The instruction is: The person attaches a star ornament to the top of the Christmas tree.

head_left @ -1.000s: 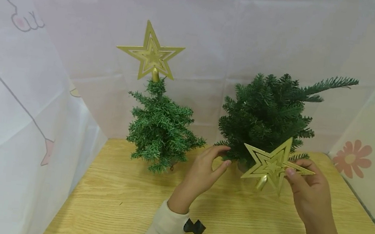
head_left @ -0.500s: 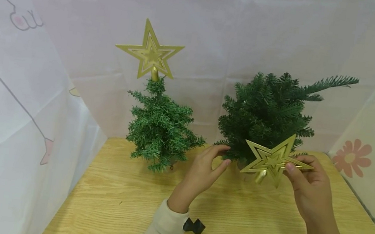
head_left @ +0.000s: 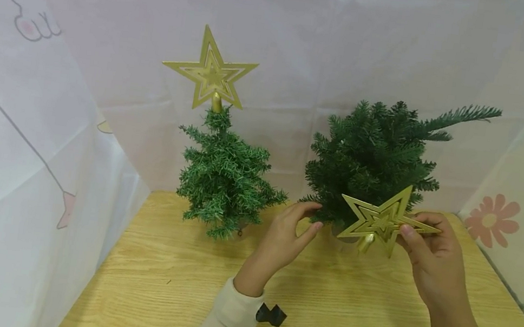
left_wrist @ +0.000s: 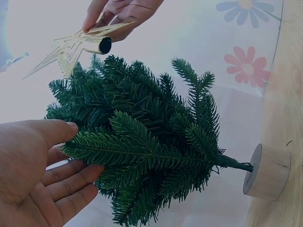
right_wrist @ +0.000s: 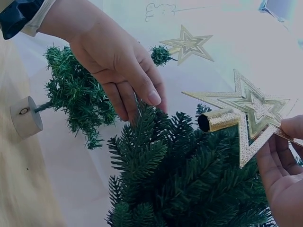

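A gold star (head_left: 382, 221) with a short hollow tube is pinched at one point by my right hand (head_left: 436, 266), between thumb and fingers, in front of the dark green tree (head_left: 371, 155). In the right wrist view the tube's open end (right_wrist: 203, 123) faces left, above the tree's branches. My left hand (head_left: 284, 237) is at the tree's lower left; in the left wrist view its thumb and fingers (left_wrist: 71, 182) curve around a branch tip (left_wrist: 94, 144). The tree's round wooden base (left_wrist: 267, 171) rests on the table.
A lighter green tree (head_left: 225, 181) stands left of my left hand, with another gold star (head_left: 213, 74) on its top. Behind them hangs a pale cloth (head_left: 297, 37). One long branch (head_left: 464, 117) of the dark tree sticks out to the right. Wooden table (head_left: 154, 281) below.
My right hand has raised the held star slightly, and the star is tilted a little differently. My left hand has stayed in place by the tree.
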A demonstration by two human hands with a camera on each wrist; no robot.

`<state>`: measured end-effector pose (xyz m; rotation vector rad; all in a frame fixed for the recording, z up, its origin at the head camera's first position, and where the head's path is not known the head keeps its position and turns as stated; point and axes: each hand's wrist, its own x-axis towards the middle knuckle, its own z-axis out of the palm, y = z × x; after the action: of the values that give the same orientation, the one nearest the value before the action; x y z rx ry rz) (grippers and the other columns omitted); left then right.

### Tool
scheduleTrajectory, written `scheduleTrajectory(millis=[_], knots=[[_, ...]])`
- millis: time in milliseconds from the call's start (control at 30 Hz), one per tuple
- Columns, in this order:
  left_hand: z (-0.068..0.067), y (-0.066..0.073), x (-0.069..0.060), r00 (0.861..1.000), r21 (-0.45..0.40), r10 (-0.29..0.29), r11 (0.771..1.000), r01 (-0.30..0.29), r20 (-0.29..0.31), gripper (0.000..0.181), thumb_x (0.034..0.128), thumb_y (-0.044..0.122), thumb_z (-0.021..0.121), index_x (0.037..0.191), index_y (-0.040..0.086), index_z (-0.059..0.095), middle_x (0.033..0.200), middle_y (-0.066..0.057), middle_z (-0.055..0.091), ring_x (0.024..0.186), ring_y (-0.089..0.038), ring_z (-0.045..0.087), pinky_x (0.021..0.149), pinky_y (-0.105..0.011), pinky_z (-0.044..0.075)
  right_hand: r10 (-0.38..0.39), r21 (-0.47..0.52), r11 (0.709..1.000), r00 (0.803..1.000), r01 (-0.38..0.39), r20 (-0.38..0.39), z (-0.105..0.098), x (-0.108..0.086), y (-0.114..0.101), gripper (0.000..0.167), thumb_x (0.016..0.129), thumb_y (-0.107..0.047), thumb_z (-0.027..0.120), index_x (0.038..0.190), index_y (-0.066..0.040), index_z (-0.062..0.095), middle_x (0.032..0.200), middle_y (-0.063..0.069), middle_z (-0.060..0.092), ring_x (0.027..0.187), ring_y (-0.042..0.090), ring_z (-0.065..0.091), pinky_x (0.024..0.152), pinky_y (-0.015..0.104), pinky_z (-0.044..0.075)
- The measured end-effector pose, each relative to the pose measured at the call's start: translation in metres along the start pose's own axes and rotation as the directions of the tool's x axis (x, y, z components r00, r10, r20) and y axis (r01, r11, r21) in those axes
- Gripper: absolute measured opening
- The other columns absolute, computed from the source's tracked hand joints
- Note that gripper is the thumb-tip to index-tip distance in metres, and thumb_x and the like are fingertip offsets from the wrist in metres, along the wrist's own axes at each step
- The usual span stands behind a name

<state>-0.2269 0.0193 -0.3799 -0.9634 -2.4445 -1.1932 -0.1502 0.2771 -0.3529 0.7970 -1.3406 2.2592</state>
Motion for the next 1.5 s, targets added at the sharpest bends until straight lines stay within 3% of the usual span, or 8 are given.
scheduleTrajectory(millis=[267, 367, 500, 633, 800, 1033, 1500], knots=[[0.0, 0.0, 0.0, 1.0, 0.011, -0.011, 1.0, 0.011, 0.005, 0.046, 0.0993, 0.043, 0.052, 0.14, 0.022, 0.049, 0.13, 0.007, 0.055, 0.118, -0.008, 0.054, 0.096, -0.034, 0.049, -0.025, -0.022, 0.999, 1.0, 0.025, 0.005, 0.001, 0.004, -0.005, 0.027, 0.096, 0.022, 0.034, 0.114, 0.009, 0.048, 0.116, 0.013, 0.054, 0.095, 0.02, 0.062, 0.086, 0.029, 0.053], [0.0, -0.001, 0.0, 1.0, 0.011, -0.009, 1.0, 0.009, 0.004, 0.047, 0.0991, 0.044, 0.052, 0.14, 0.023, 0.049, 0.13, 0.007, 0.055, 0.118, -0.008, 0.054, 0.095, -0.034, 0.049, -0.004, -0.121, 0.993, 1.0, 0.0, -0.026, 0.005, 0.005, -0.007, 0.026, 0.096, 0.02, 0.038, 0.112, 0.004, 0.051, 0.114, 0.009, 0.055, 0.093, 0.016, 0.062, 0.085, 0.026, 0.053], [0.0, 0.0, 0.0, 1.0, 0.004, -0.009, 1.0, 0.009, -0.001, 0.044, 0.0991, 0.04, 0.055, 0.14, 0.026, 0.049, 0.129, 0.008, 0.055, 0.118, -0.008, 0.054, 0.095, -0.034, 0.049, -0.011, -0.205, 0.979, 1.0, 0.006, -0.025, 0.009, 0.006, -0.007, 0.024, 0.096, 0.019, 0.041, 0.111, 0.004, 0.051, 0.111, 0.008, 0.056, 0.092, 0.015, 0.062, 0.084, 0.026, 0.053], [0.001, -0.002, -0.002, 1.0, -0.008, -0.012, 1.0, 0.012, 0.0, 0.044, 0.0993, 0.04, 0.055, 0.14, 0.026, 0.048, 0.13, 0.008, 0.054, 0.118, -0.008, 0.053, 0.095, -0.033, 0.049, -0.057, -0.162, 0.985, 0.998, 0.06, 0.019, 0.011, 0.007, -0.003, 0.024, 0.094, 0.023, 0.039, 0.112, 0.011, 0.048, 0.11, 0.012, 0.058, 0.092, 0.019, 0.062, 0.084, 0.027, 0.053], [0.002, -0.004, -0.002, 1.0, -0.012, -0.004, 1.0, 0.004, -0.005, 0.044, 0.0995, 0.042, 0.053, 0.14, 0.026, 0.048, 0.131, 0.008, 0.054, 0.118, -0.008, 0.053, 0.095, -0.032, 0.049, -0.085, -0.192, 0.977, 0.996, 0.089, 0.03, 0.012, 0.008, -0.002, 0.024, 0.093, 0.025, 0.039, 0.111, 0.013, 0.049, 0.112, 0.013, 0.057, 0.092, 0.019, 0.062, 0.083, 0.027, 0.053], [0.001, -0.003, 0.0, 1.0, -0.013, 0.007, 1.0, -0.007, -0.01, 0.044, 0.0996, 0.042, 0.053, 0.14, 0.026, 0.048, 0.131, 0.008, 0.054, 0.119, -0.009, 0.053, 0.095, -0.032, 0.049, -0.088, -0.251, 0.964, 0.996, 0.089, 0.013, 0.014, 0.01, -0.004, 0.021, 0.093, 0.023, 0.042, 0.11, 0.013, 0.049, 0.111, 0.012, 0.057, 0.091, 0.018, 0.061, 0.081, 0.025, 0.053], [0.001, -0.003, 0.0, 1.0, -0.015, 0.016, 1.0, -0.016, -0.008, 0.044, 0.0997, 0.041, 0.052, 0.14, 0.023, 0.049, 0.131, 0.007, 0.054, 0.118, -0.009, 0.054, 0.094, -0.033, 0.05, -0.098, -0.276, 0.955, 0.995, 0.104, 0.036, 0.016, 0.016, -0.009, 0.022, 0.094, 0.022, 0.042, 0.111, 0.011, 0.05, 0.114, 0.011, 0.056, 0.093, 0.017, 0.059, 0.082, 0.024, 0.051]])
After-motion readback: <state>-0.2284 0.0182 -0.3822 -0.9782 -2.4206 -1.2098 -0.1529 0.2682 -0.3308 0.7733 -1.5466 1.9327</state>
